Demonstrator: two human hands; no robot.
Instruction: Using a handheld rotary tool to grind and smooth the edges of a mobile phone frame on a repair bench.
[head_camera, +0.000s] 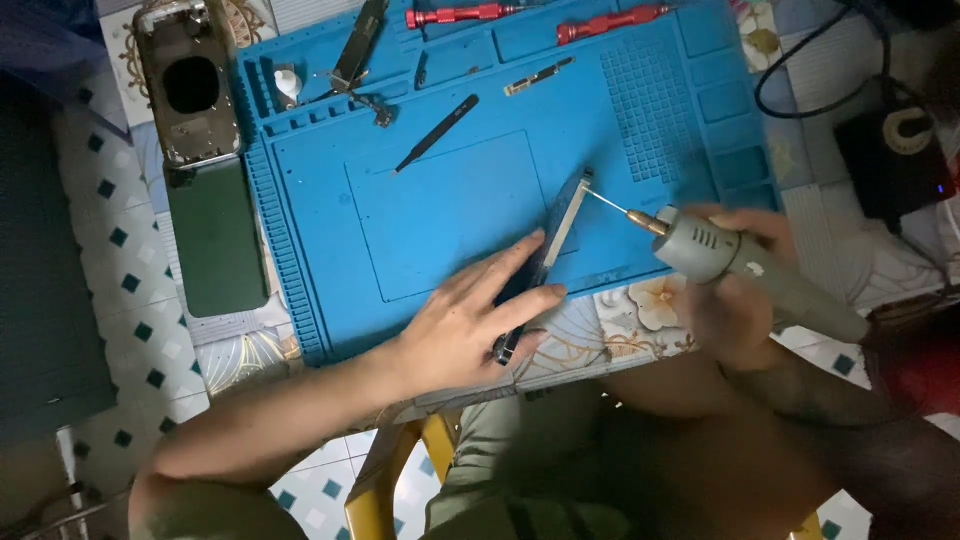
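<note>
My left hand (470, 320) holds a phone frame (548, 250) standing on its edge on the blue work mat (440, 215), fingers along its side. My right hand (735, 290) grips a grey rotary tool (760, 270). Its thin bit (612, 205) touches the far end of the phone frame.
Black tweezers (437, 132), a small metal part (538, 76) and two red screwdrivers (610, 22) lie on the mat's far side. A phone back housing (190, 85) and a dark green panel (215, 240) sit left of the mat. A black device with cables (895, 150) stands right.
</note>
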